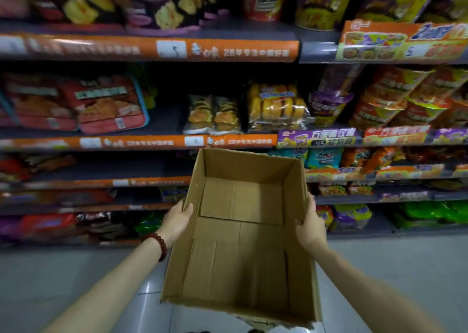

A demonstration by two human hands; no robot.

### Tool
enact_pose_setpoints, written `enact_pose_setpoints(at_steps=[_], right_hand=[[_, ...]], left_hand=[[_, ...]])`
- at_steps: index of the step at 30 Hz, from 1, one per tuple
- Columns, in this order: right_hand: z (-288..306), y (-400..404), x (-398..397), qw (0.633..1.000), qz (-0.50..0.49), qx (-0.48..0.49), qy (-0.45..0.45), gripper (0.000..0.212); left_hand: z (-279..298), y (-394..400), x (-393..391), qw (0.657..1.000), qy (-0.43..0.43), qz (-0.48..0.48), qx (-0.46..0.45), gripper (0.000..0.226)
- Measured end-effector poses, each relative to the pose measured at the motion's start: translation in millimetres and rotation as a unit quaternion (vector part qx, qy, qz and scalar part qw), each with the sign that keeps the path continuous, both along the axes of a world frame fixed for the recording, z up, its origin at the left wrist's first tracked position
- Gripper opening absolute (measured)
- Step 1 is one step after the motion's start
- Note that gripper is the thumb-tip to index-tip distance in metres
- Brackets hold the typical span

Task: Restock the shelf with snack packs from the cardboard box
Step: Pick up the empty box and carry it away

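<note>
Both hands, left hand and right hand, clasp the side walls of the empty box (light, stiff, likely easy to carry).

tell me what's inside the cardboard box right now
Nothing: the cardboard box shows only its bare bottom and inner walls, with no snack packs. The left hand and right hand grip its sides. What is beneath the box is hidden.

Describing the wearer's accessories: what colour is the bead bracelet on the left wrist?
Dark red bead bracelet, clearest in the head view.
</note>
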State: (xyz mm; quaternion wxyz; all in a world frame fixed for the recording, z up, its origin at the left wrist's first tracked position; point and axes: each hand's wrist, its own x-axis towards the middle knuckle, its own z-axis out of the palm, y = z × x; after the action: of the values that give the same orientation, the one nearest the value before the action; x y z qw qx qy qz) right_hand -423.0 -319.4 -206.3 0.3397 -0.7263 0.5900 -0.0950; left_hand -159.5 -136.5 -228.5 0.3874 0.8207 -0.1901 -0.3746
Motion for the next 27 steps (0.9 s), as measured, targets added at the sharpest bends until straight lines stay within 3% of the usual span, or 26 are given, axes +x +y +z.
enact_pose_setpoints(at_steps=[4,9,15,20,27], right_hand=[[-14,10,37,0.996,0.082,0.023,-0.005,0.086],[-18,26,75,0.98,0.194,0.037,-0.022,0.082],[-17,64,133,0.946,0.324,0.016,-0.026,0.082],[-7,110,207,0.903,0.428,0.009,-0.031,0.084],[22,190,315,0.845,0.534,-0.009,-0.041,0.083]], left_hand=[[-1,42,9,0.995,0.021,0.1,0.009,0.057],[13,95,-8,0.971,0.05,0.232,-0.024,0.043],[16,169,-26,0.916,0.072,0.392,-0.053,0.035],[47,220,-33,0.863,0.067,0.495,-0.076,0.049],[25,321,6,0.81,0.051,0.58,-0.072,0.061]])
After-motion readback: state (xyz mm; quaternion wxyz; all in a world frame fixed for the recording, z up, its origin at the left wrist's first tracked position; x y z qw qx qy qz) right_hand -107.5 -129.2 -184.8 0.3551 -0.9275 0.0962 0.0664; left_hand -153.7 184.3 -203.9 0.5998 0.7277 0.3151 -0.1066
